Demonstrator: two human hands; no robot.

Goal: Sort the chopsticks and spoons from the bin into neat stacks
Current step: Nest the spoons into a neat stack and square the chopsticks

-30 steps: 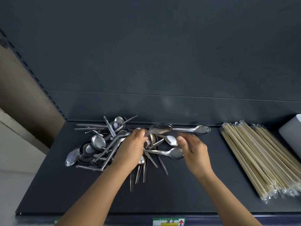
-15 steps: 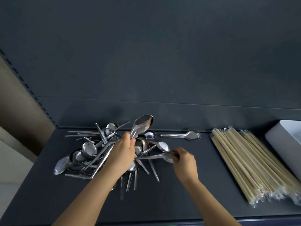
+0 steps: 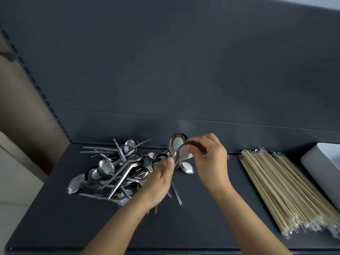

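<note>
A jumbled pile of metal spoons [image 3: 114,170] lies on the dark shelf [image 3: 55,218], left of centre. My left hand [image 3: 161,175] grips the handles of two raised spoons [image 3: 176,146], bowls up, above the pile's right edge. My right hand [image 3: 209,159] pinches the bowl of the nearer raised spoon against the other one. One loose spoon [image 3: 187,167] lies under my hands. A stack of wrapped wooden chopsticks [image 3: 279,186] lies on the shelf to the right.
A white bin [image 3: 323,166] stands at the far right, cut off by the frame edge. The shelf's dark back panel [image 3: 184,80] rises right behind the pile. A slotted upright [image 3: 36,85] runs along the left side.
My right hand picked up a spoon from the shelf and lifted it against the spoon held up by my left hand. The single spoon lying at the back is now hidden behind my right hand.
</note>
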